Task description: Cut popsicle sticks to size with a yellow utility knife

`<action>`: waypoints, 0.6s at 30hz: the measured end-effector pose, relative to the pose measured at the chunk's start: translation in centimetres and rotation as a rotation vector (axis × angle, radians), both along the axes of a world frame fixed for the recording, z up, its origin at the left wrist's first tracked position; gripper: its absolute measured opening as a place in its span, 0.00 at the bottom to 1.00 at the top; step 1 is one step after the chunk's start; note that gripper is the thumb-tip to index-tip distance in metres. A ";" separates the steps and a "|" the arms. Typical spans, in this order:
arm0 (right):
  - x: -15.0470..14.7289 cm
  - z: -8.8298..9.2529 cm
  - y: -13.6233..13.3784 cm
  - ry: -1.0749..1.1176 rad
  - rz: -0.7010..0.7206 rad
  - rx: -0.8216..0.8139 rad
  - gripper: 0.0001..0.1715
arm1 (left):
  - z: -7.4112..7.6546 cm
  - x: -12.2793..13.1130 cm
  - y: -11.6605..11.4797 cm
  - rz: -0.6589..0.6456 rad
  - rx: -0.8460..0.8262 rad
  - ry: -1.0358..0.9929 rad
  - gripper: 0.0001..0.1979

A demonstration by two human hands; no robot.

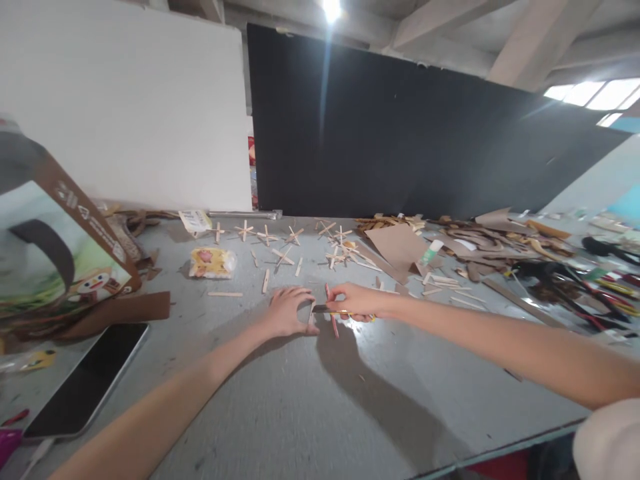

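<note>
Near the middle of the grey table [260, 400], my left hand [291, 312] curves its thumb and fingers around the ends of a small pale stick [313, 315]. My right hand [353, 303] is closed on a utility knife [340, 311] with a yellow part. Its dark blade points left and meets the stick. A thin red strip [335, 325] stands out above and below my right fingers; whether it is held or part of a tool is hard to tell. Behind my hands lie several crossed wooden sticks [283, 256].
A phone [87, 380] with a cable and a large printed box [60, 247] are at the left. A yellow packet [213, 263] lies behind my left hand. Cardboard scraps [397, 247], loose sticks and dark-handled tools [545, 283] lie at the right.
</note>
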State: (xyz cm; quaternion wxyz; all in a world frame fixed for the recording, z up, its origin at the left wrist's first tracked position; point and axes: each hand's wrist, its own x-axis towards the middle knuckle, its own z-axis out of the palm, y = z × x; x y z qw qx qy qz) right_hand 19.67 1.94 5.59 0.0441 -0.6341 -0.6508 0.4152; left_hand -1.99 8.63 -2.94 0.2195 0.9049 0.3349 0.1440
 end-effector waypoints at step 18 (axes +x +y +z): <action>0.6 -1.8 -0.2 0.076 0.145 0.179 0.22 | 0.2 0.4 -0.5 0.070 -0.081 -0.044 0.40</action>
